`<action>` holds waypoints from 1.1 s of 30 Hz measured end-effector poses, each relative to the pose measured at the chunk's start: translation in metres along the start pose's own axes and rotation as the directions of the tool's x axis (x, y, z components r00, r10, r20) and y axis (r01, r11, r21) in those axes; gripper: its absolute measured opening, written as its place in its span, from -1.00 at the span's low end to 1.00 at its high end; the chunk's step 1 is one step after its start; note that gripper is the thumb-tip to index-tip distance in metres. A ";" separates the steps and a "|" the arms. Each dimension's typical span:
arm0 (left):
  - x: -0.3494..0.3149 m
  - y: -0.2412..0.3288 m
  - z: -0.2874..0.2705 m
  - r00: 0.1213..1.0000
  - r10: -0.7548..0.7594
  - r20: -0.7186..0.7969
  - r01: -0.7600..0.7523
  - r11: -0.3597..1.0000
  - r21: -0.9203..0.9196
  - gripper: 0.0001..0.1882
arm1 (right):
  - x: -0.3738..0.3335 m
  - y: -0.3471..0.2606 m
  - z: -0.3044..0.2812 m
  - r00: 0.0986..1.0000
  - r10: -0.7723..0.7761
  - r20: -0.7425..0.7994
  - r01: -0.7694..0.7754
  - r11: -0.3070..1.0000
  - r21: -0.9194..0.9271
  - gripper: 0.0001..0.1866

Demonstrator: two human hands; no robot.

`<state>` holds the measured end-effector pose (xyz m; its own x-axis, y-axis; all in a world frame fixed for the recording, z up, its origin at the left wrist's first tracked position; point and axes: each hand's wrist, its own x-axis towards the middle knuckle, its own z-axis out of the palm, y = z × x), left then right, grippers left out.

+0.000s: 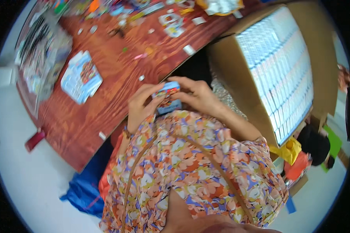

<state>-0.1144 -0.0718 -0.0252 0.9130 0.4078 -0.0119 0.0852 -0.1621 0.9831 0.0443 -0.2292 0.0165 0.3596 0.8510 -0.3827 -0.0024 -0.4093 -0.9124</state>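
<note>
A small light-blue printed box (169, 105) with red figures on its front is held between both hands, close to my body at the table's edge. My left hand (141, 104) grips its left side, with the thumb across the front. On the other side, my right hand (198, 95) closes on the upper right part, its index finger at the top edge. Whether the top flap is closed cannot be made out, as fingers cover part of it. Left of my hands, a loose pile of flat blue printed cards (81, 77) lies on the red-brown wooden table (116, 66).
To the right stands a large open cardboard carton (237, 73) packed with rows of small white-blue boxes (278, 66). A clear plastic bag (46, 66) of printed pieces lies at the table's left end. Small scraps and coloured bits (173, 25) litter the far side. A blue bag (83, 192) is below.
</note>
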 end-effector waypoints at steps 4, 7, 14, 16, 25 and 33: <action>0.025 0.033 0.019 0.989 -0.025 -0.146 -0.029 0.935 -0.355 -0.61 | -0.011 -0.024 -0.015 0.962 -0.193 -0.191 0.239 0.937 0.257 -0.63; 0.057 0.053 0.031 0.994 0.078 -0.071 -0.100 0.913 -0.396 -0.45 | -0.026 -0.045 -0.053 0.935 -0.256 -0.245 0.276 0.960 0.048 -0.71; 0.060 0.058 0.039 0.982 0.093 0.166 -0.052 0.971 -0.233 -0.37 | -0.062 -0.068 -0.163 0.657 -0.202 -0.726 -0.004 0.962 -0.271 -0.62; 0.056 0.053 0.037 0.979 0.002 0.203 0.031 0.987 -0.157 -0.41 | -0.065 -0.068 -0.177 0.672 -0.206 -0.711 -0.142 0.907 -0.397 -0.67; 0.040 0.031 0.014 0.990 -0.103 0.094 0.111 0.990 -0.090 -0.50 | -0.049 -0.035 -0.182 0.721 -0.228 -0.654 -0.263 0.784 -0.562 -0.65; 0.020 -0.009 -0.065 0.757 0.332 -0.563 0.095 0.796 0.598 -0.54 | -0.034 -0.061 -0.138 0.493 -0.467 -0.734 -0.133 0.793 -0.595 -0.73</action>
<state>-0.1233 -0.0036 -0.0219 0.4946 0.7606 0.4205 0.3936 -0.6274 0.6719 0.1610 -0.2785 0.1048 0.8631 0.3698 0.3441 0.5051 -0.6335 -0.5861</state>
